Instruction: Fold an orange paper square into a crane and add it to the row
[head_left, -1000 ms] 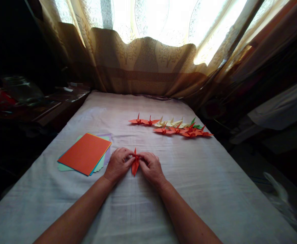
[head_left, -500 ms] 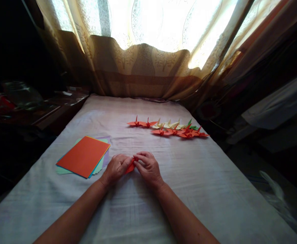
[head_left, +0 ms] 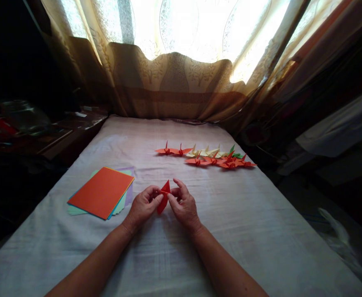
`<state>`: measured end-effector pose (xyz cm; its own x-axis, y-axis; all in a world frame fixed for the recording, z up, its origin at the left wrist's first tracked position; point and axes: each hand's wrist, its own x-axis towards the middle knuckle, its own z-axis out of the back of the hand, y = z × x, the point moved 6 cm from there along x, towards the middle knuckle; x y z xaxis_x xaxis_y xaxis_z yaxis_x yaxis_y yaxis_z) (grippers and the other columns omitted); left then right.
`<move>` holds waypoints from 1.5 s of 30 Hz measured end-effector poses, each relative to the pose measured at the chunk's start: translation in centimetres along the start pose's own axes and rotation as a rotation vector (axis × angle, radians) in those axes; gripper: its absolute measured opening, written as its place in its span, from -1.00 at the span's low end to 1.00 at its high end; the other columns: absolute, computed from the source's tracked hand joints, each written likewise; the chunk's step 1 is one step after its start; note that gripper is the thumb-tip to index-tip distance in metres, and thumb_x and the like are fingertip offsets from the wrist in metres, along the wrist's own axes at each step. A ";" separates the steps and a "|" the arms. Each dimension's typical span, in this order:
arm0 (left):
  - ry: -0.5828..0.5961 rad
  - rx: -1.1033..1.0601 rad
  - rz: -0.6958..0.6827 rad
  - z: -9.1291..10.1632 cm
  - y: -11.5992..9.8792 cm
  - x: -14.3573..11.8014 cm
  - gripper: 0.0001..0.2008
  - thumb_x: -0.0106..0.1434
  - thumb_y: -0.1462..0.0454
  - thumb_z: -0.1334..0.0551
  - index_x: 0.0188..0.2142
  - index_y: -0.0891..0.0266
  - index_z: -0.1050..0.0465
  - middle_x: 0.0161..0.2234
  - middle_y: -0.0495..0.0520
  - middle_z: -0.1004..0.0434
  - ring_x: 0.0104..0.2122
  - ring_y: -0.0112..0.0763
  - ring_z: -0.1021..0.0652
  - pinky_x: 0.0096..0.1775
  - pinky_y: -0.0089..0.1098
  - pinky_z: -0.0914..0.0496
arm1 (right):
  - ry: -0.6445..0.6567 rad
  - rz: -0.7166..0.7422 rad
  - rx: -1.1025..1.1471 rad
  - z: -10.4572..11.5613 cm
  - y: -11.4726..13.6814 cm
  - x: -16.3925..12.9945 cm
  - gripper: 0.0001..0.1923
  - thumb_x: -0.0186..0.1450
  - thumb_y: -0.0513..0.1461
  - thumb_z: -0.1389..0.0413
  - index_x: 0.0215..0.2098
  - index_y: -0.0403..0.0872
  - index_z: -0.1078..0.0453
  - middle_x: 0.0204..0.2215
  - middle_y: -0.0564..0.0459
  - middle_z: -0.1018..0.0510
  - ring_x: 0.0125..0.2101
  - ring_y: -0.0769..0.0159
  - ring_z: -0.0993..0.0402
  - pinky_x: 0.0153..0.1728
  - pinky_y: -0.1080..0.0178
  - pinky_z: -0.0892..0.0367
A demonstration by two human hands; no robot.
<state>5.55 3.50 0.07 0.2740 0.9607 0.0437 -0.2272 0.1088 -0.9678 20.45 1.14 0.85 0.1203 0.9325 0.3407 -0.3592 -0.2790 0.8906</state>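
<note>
Red paper, folded to a narrow pointed shape [head_left: 164,197], stands almost upright between a person's two hands above a table spread with a pale cloth [head_left: 261,231]. The left hand [head_left: 143,205] pinches the folded paper from its side, thumb and fingertips pressed together on the fold; the right hand [head_left: 183,205] meets it from the other side, thumb and lower fingers closed on the paper while the forefinger is lifted slightly clear. The paper's upper point rises just above the knuckles, its lower point hangs down between the two palms, and both forearms reach in from the bottom edge of the view.

Just to the left of the hands lies a stack of coloured sheets [head_left: 102,192], an orange sheet on top, with green, blue and lilac edges showing underneath. Farther back on the cloth, well apart from the hands, a row of finished paper cranes [head_left: 207,156] sits in a loose line: mostly orange and red, a few cream, one green.

Patterned curtains [head_left: 174,82] hang behind the table, strongly lit by the window. The left of the room is dark, with dim clutter on a low surface [head_left: 60,132].
</note>
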 end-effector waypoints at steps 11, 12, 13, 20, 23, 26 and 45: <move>0.011 0.647 -0.496 0.8 -1.9 -0.4 -0.72 0.27 0.39 -0.16 -0.13 0.06 -0.56 -0.06 0.06 -0.61 0.00 -0.21 -0.51 0.04 -0.14 -0.37 | 0.167 -0.049 -0.405 -0.2 -0.9 1.2 -0.72 0.22 -0.29 -0.10 -0.08 -0.01 -0.36 -0.42 0.12 -0.58 -0.43 0.30 -0.48 -0.36 0.30 -0.29; 0.050 0.673 -0.494 0.7 -1.6 -0.4 -0.73 0.27 0.38 -0.18 -0.13 0.04 -0.57 -0.07 0.04 -0.62 0.01 -0.20 -0.51 0.04 -0.13 -0.36 | 0.158 -0.024 -0.428 -0.3 -0.8 1.2 -0.78 0.23 -0.30 -0.11 -0.14 -0.01 -0.38 -0.41 0.10 -0.58 -0.41 0.28 -0.48 -0.34 0.29 -0.30; 0.071 0.694 -0.483 0.6 -1.3 -0.3 -0.74 0.27 0.37 -0.21 -0.13 0.04 -0.57 -0.09 0.04 -0.63 0.01 -0.18 -0.51 0.04 -0.11 -0.35 | 0.150 0.007 -0.449 -0.4 -0.8 1.2 -0.83 0.23 -0.31 -0.11 -0.20 -0.01 -0.40 -0.40 0.08 -0.57 -0.38 0.27 -0.47 -0.32 0.28 -0.30; 0.110 0.722 -0.451 0.7 -1.0 -0.2 -0.80 0.30 0.29 -0.25 -0.12 0.03 -0.58 -0.09 0.02 -0.64 0.00 -0.18 -0.52 0.05 -0.12 -0.32 | 0.295 0.201 -0.344 0.0 -0.7 1.2 -0.76 0.23 -0.41 -0.07 -0.27 0.00 -0.50 -0.23 0.01 -0.53 -0.20 0.27 -0.47 -0.13 0.25 -0.38; 0.118 0.715 -0.458 0.8 -1.0 -0.1 -0.78 0.31 0.25 -0.25 -0.07 0.01 -0.56 -0.10 0.02 -0.65 -0.01 -0.18 -0.52 0.03 -0.14 -0.33 | 0.356 0.229 -0.309 0.4 -0.5 1.2 -0.69 0.20 -0.42 -0.10 -0.18 0.01 -0.52 -0.19 0.01 -0.54 -0.15 0.27 -0.48 -0.09 0.23 -0.40; 0.111 0.713 -0.450 0.9 -1.0 -0.1 -0.75 0.32 0.22 -0.24 -0.02 -0.01 -0.54 -0.10 0.02 -0.64 -0.02 -0.20 -0.52 0.03 -0.17 -0.34 | 0.376 0.230 -0.311 0.6 -0.2 1.3 -0.67 0.17 -0.42 -0.14 -0.16 0.01 -0.53 -0.18 0.01 -0.54 -0.15 0.27 -0.48 -0.09 0.23 -0.41; 0.224 0.993 -0.628 -0.2 -2.7 -0.9 -0.78 0.39 0.11 -0.18 -0.07 0.05 -0.53 -0.06 0.02 -0.62 0.00 -0.20 -0.50 0.08 -0.19 -0.23 | 0.412 0.249 -0.379 0.6 -0.4 1.5 -0.77 0.28 -0.31 -0.16 -0.14 0.02 -0.57 -0.19 0.01 -0.58 -0.18 0.30 -0.52 -0.11 0.26 -0.43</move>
<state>6.05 2.29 2.61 0.7295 0.6141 0.3013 -0.5911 0.7876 -0.1742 21.30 2.46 1.20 -0.3504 0.8829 0.3124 -0.6435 -0.4693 0.6046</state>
